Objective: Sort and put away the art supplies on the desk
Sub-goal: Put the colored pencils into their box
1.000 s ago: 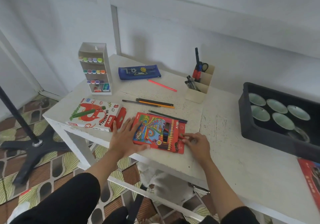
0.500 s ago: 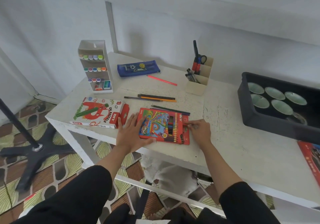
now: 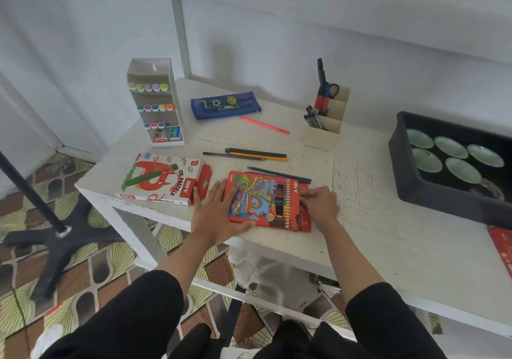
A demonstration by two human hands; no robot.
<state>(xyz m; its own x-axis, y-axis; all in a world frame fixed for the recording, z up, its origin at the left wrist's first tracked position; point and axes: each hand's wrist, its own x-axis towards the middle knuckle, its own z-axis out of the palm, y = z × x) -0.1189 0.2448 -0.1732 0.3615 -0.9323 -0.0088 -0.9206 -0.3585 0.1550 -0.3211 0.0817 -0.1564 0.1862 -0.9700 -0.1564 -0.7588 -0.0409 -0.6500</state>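
Observation:
A red colour pencil box (image 3: 260,200) lies flat near the front edge of the white desk (image 3: 374,236). My left hand (image 3: 220,210) rests flat on the box's left side, fingers spread. At the box's right end my right hand (image 3: 318,202) has curled fingers on the flap; what they pinch is hidden. Loose pencils (image 3: 255,155) lie behind the box, and a dark pencil (image 3: 279,173) lies along its far edge. An oil pastels box (image 3: 163,180) sits to the left, a pink pen (image 3: 264,124) farther back.
A white marker rack (image 3: 158,103) stands at the back left, a blue pencil case (image 3: 225,104) beside it. A beige pen holder (image 3: 325,120) holds scissors and pens. A black tray (image 3: 443,192) of pale dishes sits at the right. A red item (image 3: 501,247) pokes in at the right edge.
The view has shifted slightly. Both hands stay on the colour pencil box; my right hand has moved a little up along its right end.

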